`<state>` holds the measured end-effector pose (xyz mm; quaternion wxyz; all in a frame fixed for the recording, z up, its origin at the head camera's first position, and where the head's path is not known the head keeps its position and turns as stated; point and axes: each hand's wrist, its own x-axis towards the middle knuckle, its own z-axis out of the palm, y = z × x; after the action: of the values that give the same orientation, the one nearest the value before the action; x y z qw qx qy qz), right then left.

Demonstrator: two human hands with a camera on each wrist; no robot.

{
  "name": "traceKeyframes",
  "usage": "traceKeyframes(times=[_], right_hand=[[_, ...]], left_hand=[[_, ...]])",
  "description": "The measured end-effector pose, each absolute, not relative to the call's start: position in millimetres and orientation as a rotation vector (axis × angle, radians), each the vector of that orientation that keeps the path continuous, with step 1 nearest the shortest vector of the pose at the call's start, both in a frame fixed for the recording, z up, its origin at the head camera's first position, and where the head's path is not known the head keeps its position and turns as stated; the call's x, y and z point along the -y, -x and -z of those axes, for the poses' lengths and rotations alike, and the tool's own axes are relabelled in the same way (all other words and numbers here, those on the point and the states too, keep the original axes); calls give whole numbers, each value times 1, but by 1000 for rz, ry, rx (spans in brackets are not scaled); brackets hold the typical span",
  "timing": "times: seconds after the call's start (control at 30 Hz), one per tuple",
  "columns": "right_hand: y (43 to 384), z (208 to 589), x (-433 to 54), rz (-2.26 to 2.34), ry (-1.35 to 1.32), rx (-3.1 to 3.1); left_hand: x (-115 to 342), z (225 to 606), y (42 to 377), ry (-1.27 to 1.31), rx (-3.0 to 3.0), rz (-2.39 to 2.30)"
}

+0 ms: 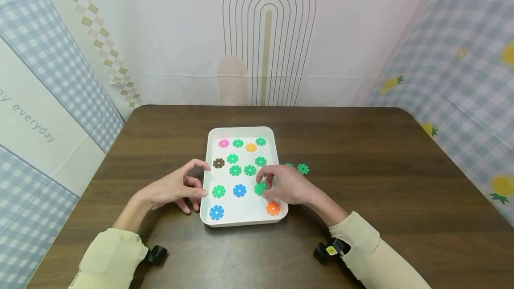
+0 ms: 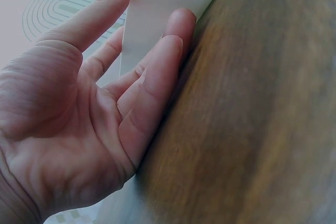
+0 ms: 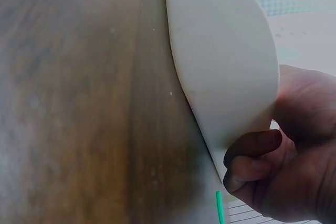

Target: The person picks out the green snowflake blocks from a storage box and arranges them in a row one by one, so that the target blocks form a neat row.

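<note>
A shallow white tray (image 1: pixel 245 223) holds several flat, notched, flower-like plastic discs. My right hand (image 1: pixel 287 184) reaches over its right rim, with thumb and index finger at the edges of a green disc (image 1: pixel 260 188). In the right wrist view, the curled fingers (image 3: pixel 252 156) show beyond the tray's outer wall (image 3: pixel 226 61), which hides the disc. My left hand (image 1: pixel 172 186) touches the left rim with thumb and index finger. The left wrist view shows its other fingers (image 2: pixel 157 77) loosely bent beside the outer wall (image 2: pixel 157 9).
Inside the tray are a pink disc (image 1: pixel 223 143), a yellow disc (image 1: pixel 250 147), a brown disc (image 1: pixel 218 163), blue discs (image 1: pixel 217 212), an orange disc (image 1: pixel 273 208) and several green ones. Right of the tray, green discs (image 1: pixel 303 169) lie on the wooden table (image 1: pixel 361 146). Patterned cloth hangs behind.
</note>
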<state>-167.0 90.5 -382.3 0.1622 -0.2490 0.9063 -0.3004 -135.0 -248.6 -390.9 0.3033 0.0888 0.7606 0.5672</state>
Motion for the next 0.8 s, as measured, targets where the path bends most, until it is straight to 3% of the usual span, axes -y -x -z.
traceKeyframes(times=[0.8], right_hand=[[170,381,-93,942,679,-2575]], left_hand=[[249,391,135,-229,-2019,-1496]])
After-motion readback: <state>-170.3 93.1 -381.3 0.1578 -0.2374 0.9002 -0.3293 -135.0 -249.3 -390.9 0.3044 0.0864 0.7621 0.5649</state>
